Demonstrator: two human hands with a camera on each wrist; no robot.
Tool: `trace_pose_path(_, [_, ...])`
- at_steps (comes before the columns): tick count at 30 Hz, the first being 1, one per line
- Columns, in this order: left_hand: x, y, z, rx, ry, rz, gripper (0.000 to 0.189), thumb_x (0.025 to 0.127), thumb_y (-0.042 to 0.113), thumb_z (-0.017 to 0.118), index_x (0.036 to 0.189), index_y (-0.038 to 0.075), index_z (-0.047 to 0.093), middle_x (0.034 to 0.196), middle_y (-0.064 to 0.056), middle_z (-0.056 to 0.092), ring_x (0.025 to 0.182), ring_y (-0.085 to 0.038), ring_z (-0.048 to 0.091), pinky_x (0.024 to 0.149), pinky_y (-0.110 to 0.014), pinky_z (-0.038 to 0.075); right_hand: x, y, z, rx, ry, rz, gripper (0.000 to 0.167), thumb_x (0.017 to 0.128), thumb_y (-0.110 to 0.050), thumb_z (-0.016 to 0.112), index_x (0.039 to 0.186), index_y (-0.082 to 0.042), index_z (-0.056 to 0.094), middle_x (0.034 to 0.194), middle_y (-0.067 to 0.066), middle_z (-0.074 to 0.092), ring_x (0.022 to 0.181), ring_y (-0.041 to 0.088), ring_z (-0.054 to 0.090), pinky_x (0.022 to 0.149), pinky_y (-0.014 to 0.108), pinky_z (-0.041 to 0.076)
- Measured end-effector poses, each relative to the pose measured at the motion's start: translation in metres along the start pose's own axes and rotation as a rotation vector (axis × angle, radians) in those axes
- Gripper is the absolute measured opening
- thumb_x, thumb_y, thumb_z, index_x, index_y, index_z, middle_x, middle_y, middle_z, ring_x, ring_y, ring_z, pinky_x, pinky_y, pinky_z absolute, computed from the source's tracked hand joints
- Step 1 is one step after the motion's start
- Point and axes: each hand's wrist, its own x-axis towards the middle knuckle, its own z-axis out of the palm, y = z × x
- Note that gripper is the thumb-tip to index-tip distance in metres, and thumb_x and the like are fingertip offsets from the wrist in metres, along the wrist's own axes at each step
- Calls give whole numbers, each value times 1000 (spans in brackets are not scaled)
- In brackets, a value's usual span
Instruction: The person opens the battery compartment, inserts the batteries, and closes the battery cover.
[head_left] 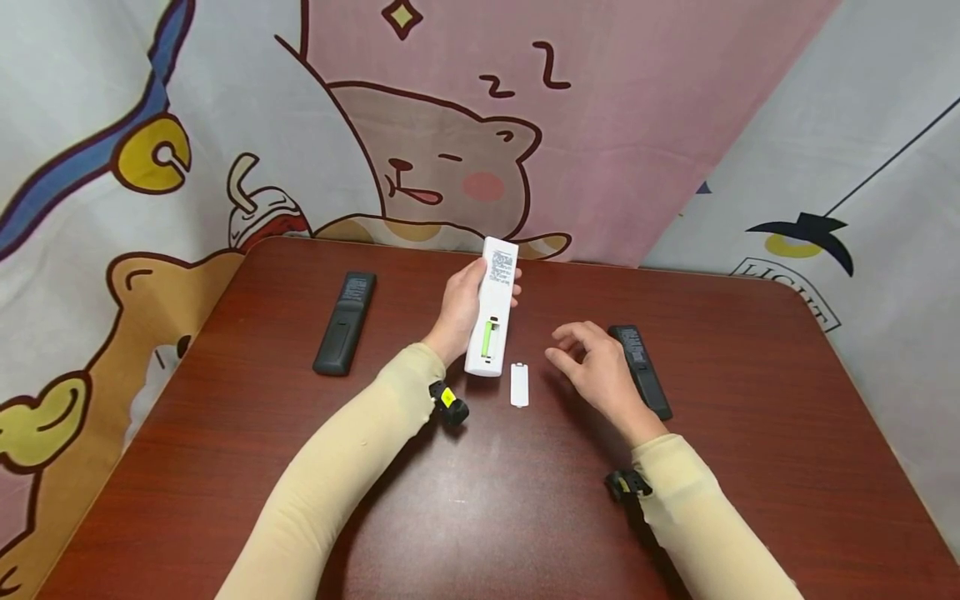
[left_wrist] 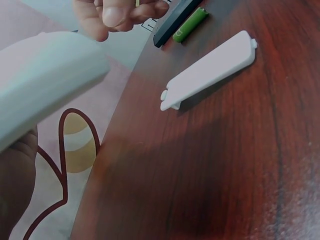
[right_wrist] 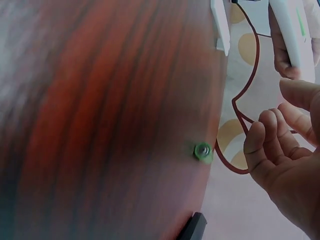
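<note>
My left hand [head_left: 456,312] grips a white remote control [head_left: 495,287], its back turned up and the battery compartment uncovered. One green battery [head_left: 487,339] lies in that compartment, beside a bare slot. Just below and right of the remote, the white battery cover [head_left: 519,385] rests on the table. My right hand [head_left: 600,367] hovers to the right of the cover, fingers loosely bent, with nothing seen between thumb and fingertips. Another green battery [left_wrist: 191,24] lies on the table beyond the cover in the left wrist view; the right hand hides it in the head view.
A black remote [head_left: 345,325] lies back up at the left of the brown table [head_left: 465,517]. Another black remote [head_left: 641,372] lies close beside the right hand, partly covered by it. Behind the table hangs a printed curtain [head_left: 622,125].
</note>
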Motion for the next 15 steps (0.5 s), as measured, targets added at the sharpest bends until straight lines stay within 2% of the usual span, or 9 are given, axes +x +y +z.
trace_pose_path(3, [0, 0, 0, -3, 7, -4, 45, 113, 28, 34, 141, 2, 57, 119, -22, 70, 78, -17, 70, 77, -34, 60, -1, 3, -2, -17, -2, 16, 22, 90, -7, 80, 109, -1, 71, 92, 11, 67, 77, 23, 63, 66, 36, 49])
trace_pose_path(4, [0, -1, 0, -5, 6, -5, 45, 113, 28, 34, 141, 2, 57, 120, -24, 69, 78, -17, 70, 75, -33, 60, -2, 4, -3, -21, -3, 22, 22, 90, -7, 80, 109, -1, 71, 92, 11, 68, 77, 23, 63, 66, 36, 49])
trace_pose_path(8, [-1, -1, 0, 8, -1, -3, 45, 113, 28, 34, 142, 1, 57, 131, -33, 62, 79, -16, 70, 85, -43, 59, -4, 7, -5, -39, -3, 41, 20, 91, -8, 79, 108, -2, 71, 93, 11, 68, 77, 24, 63, 67, 37, 48])
trace_pose_path(10, [-1, -1, 0, 8, -4, -2, 46, 113, 28, 34, 142, 1, 56, 134, -36, 59, 79, -16, 71, 86, -45, 59, -4, 9, -6, -49, -5, 46, 19, 92, -9, 78, 108, -2, 71, 93, 11, 67, 77, 24, 62, 68, 38, 48])
trace_pose_path(15, [1, -2, 0, -12, -11, -6, 46, 113, 28, 34, 143, 1, 55, 134, -36, 59, 78, -16, 70, 74, -32, 60, -6, 12, -10, -73, -27, 73, 17, 94, -10, 75, 108, -2, 70, 94, 12, 65, 74, 23, 61, 67, 38, 47])
